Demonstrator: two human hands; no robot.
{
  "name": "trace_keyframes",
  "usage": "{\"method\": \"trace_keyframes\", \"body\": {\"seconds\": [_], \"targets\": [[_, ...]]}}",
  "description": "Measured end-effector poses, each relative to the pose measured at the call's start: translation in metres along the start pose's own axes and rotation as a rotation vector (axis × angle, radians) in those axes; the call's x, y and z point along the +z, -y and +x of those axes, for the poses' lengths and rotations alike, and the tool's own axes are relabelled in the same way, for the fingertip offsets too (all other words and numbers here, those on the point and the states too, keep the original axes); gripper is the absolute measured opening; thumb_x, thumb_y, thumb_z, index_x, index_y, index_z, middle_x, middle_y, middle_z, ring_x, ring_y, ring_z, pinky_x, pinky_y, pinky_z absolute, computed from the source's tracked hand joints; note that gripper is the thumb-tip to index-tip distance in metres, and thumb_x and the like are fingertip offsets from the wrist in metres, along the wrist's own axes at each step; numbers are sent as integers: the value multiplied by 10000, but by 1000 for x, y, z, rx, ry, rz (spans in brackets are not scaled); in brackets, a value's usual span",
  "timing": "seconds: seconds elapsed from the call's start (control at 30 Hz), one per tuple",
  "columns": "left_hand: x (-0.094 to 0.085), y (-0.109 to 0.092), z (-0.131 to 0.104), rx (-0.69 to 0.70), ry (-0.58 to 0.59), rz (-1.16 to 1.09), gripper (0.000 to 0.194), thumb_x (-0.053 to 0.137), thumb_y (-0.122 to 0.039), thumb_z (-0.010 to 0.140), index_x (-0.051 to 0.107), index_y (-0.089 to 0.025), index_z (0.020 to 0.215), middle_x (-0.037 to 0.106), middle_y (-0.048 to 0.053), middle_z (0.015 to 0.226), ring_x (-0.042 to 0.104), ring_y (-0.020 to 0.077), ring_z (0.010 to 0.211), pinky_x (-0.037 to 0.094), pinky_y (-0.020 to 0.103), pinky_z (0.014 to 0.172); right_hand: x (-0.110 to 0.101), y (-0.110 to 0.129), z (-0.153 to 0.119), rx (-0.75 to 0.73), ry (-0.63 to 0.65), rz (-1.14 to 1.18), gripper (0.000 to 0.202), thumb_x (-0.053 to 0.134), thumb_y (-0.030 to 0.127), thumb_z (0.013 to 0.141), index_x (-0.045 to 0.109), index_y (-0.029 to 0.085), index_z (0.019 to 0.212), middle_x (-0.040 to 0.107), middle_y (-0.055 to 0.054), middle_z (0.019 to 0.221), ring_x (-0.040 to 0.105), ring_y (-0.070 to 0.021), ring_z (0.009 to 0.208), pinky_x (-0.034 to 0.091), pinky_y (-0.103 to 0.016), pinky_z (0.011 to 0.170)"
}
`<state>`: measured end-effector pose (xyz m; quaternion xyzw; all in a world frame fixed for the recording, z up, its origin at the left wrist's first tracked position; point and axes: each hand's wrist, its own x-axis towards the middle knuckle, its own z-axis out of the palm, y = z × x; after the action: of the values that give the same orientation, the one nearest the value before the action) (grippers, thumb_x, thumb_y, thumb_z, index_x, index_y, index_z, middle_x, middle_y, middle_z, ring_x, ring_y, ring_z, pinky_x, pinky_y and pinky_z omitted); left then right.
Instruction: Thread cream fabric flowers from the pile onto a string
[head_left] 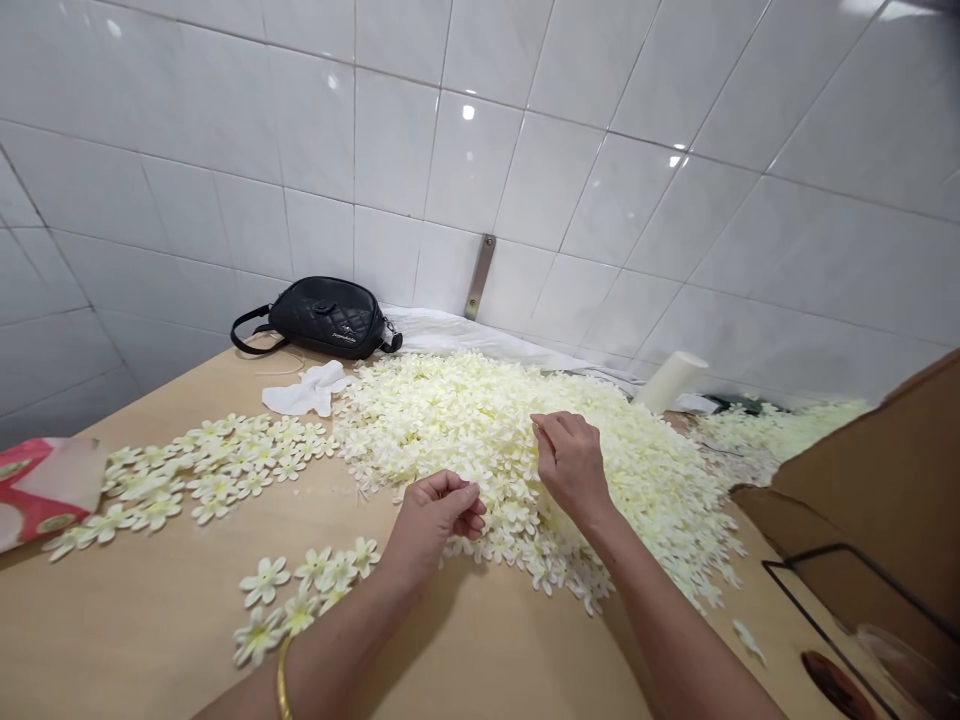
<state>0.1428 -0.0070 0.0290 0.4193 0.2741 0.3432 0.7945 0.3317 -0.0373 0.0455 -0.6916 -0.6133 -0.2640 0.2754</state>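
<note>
A large heap of small pale yellow-white flowers [450, 410] covers the middle of the wooden table [487, 650]. My left hand [439, 515] is at the heap's near edge, fingers curled with thumb and index finger pressed together beside a white flower. Above the heap, to the right, my right hand [571, 460] pinches with thumb and index finger; what it holds, if anything, is too small to name. A gold bangle [283, 680] circles my left wrist. Near my left forearm lies a small group of larger flowers [264, 580].
More large flowers [232, 460] spread out at the left beside a red and white packet [49, 490]. Behind are a black bag [326, 315], a white cloth piece [307, 390] and a white roll [671, 380] near the tiled wall. Brown cardboard [877, 480] stands at the right.
</note>
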Motion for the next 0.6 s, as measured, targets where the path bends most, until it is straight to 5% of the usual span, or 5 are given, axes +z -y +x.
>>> {"method": "trace_keyframes", "body": {"seconds": [0.37,0.6], "targets": [[-2,4,3,8,-17,30,250,692,-289,572,488,-148,545,592,0,539,516,93,462,411,231,505,-3,7,2,2,65,49,209,463,134,754,598,189,905,556,-63,829,454,-207,827,313,-344,731],[-2,6,3,4,9,42,245,678,-301,591,491,-147,556,590,6,542,509,93,462,396,224,497,3,5,14,60,98,107,172,433,147,772,595,186,731,546,-54,741,442,-187,750,299,-329,680]]}}
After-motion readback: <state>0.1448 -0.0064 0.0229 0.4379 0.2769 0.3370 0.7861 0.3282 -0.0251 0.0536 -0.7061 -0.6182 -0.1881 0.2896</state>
